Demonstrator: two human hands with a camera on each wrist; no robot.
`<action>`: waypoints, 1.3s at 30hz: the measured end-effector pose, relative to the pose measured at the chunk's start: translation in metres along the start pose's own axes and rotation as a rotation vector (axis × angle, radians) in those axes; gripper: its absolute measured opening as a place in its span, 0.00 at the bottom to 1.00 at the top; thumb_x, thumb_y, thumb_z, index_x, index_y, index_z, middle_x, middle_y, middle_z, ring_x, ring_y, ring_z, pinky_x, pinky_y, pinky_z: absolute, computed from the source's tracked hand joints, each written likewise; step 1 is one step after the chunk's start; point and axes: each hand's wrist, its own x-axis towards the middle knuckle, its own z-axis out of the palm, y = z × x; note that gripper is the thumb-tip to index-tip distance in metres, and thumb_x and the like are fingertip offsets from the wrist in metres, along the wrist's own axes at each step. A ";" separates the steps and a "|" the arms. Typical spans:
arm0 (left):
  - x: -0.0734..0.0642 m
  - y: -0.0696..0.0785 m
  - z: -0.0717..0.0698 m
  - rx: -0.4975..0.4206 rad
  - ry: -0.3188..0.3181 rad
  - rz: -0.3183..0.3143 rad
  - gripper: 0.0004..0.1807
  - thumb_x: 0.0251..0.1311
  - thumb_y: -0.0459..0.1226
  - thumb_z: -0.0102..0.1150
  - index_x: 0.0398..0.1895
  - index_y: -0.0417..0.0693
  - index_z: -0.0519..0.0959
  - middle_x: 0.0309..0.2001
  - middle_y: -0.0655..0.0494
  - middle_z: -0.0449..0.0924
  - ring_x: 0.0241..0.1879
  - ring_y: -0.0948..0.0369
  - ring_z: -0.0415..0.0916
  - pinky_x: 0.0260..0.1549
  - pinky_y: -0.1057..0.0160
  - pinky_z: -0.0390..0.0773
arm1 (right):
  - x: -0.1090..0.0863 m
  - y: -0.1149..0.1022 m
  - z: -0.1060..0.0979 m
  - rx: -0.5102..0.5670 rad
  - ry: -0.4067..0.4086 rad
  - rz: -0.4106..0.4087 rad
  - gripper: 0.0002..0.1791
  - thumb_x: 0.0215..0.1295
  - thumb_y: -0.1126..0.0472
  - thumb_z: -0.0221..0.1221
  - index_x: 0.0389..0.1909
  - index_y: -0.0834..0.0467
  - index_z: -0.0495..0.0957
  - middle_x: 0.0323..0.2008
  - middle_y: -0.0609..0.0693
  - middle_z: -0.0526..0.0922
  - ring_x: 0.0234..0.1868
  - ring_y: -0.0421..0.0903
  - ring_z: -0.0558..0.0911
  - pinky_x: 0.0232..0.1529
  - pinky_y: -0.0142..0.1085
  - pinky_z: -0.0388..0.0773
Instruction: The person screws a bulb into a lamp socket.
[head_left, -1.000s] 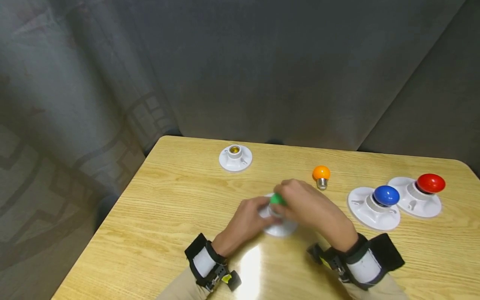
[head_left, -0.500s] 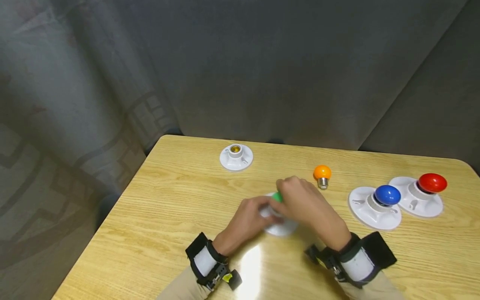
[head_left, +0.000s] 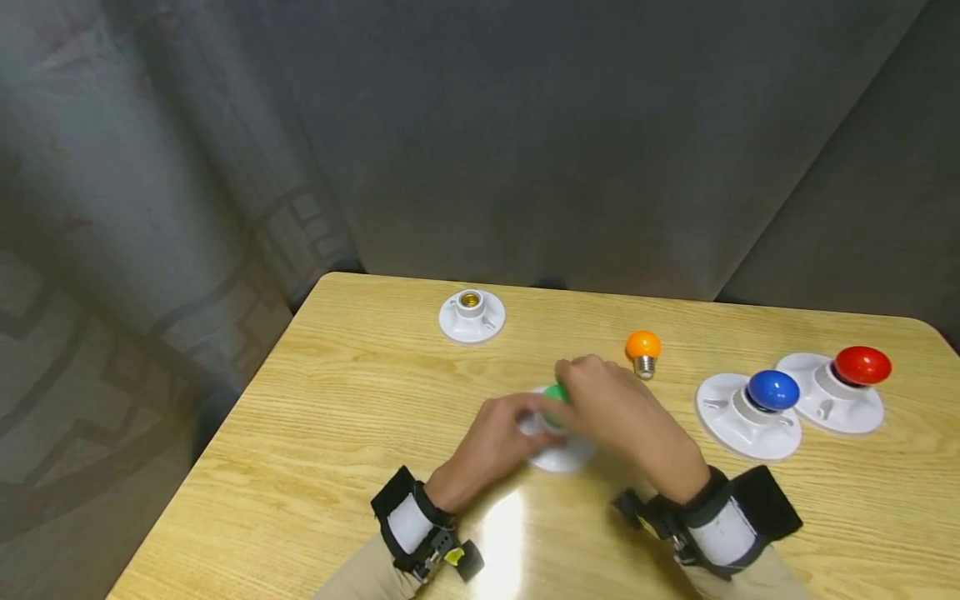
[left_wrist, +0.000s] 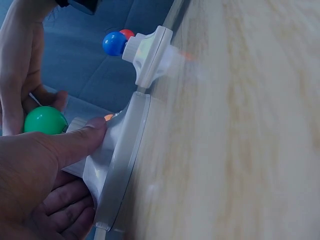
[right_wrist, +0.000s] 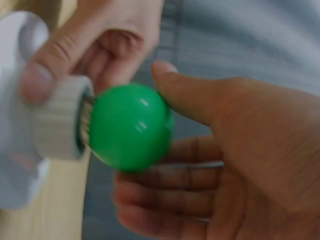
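Observation:
A green light bulb (right_wrist: 131, 127) sits in the mouth of a white lamp holder (head_left: 562, 458), with a strip of its metal thread showing at the collar. Thumb and fingers of my right hand (head_left: 626, 417) curl round the bulb's globe. My left hand (head_left: 487, 446) grips the holder, its thumb pressed along the collar in the left wrist view. The holder's round base (left_wrist: 125, 165) stands flat on the table. In the head view, both hands cover much of the bulb and collar.
A bare lamp holder (head_left: 471, 317) stands toward the back. An orange bulb (head_left: 643, 347) lies beyond my right hand. To the right, a blue bulb (head_left: 773, 390) and a red bulb (head_left: 862, 365) sit in white holders. A dark curtain (head_left: 525, 150) hangs behind the table.
My right hand and wrist have rocked slightly left and back right, turning about the green bulb. The left hand keeps its grip on the holder in the same place.

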 end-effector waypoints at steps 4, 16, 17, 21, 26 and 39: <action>0.000 0.000 0.000 -0.002 0.000 -0.020 0.21 0.52 0.47 0.70 0.50 0.54 0.82 0.44 0.56 0.87 0.41 0.67 0.82 0.39 0.73 0.79 | -0.007 0.003 -0.013 0.026 0.008 -0.095 0.21 0.59 0.51 0.67 0.47 0.61 0.81 0.42 0.55 0.85 0.38 0.49 0.85 0.35 0.40 0.83; -0.001 0.001 0.000 0.007 -0.010 -0.020 0.22 0.53 0.47 0.70 0.51 0.51 0.81 0.43 0.55 0.86 0.39 0.67 0.81 0.37 0.74 0.79 | -0.008 0.014 -0.011 0.153 -0.118 -0.302 0.26 0.48 0.82 0.60 0.45 0.55 0.84 0.45 0.47 0.87 0.41 0.42 0.84 0.43 0.34 0.83; -0.001 0.001 0.000 0.006 -0.010 -0.018 0.23 0.53 0.47 0.70 0.52 0.51 0.81 0.43 0.55 0.86 0.39 0.67 0.81 0.37 0.74 0.79 | -0.007 0.014 -0.010 0.161 -0.122 -0.305 0.27 0.46 0.83 0.58 0.43 0.54 0.85 0.42 0.45 0.87 0.39 0.39 0.83 0.41 0.33 0.82; -0.001 0.002 0.000 0.007 -0.007 -0.010 0.23 0.52 0.47 0.70 0.52 0.50 0.81 0.42 0.55 0.86 0.38 0.68 0.81 0.37 0.74 0.79 | -0.005 0.015 -0.007 0.170 -0.113 -0.300 0.27 0.44 0.84 0.57 0.38 0.52 0.85 0.38 0.43 0.88 0.35 0.36 0.81 0.38 0.29 0.80; 0.000 0.002 0.000 0.012 0.000 -0.009 0.21 0.52 0.46 0.71 0.49 0.50 0.82 0.40 0.55 0.87 0.35 0.68 0.80 0.34 0.74 0.78 | -0.005 0.012 -0.007 0.150 -0.111 -0.295 0.21 0.47 0.80 0.61 0.35 0.51 0.85 0.34 0.42 0.87 0.32 0.35 0.80 0.35 0.27 0.79; 0.000 0.001 0.000 0.014 0.018 0.003 0.20 0.52 0.44 0.71 0.49 0.50 0.82 0.42 0.54 0.87 0.37 0.65 0.82 0.37 0.73 0.79 | -0.006 0.005 -0.007 0.057 -0.087 -0.230 0.10 0.50 0.71 0.68 0.31 0.53 0.84 0.27 0.42 0.85 0.25 0.33 0.75 0.26 0.25 0.73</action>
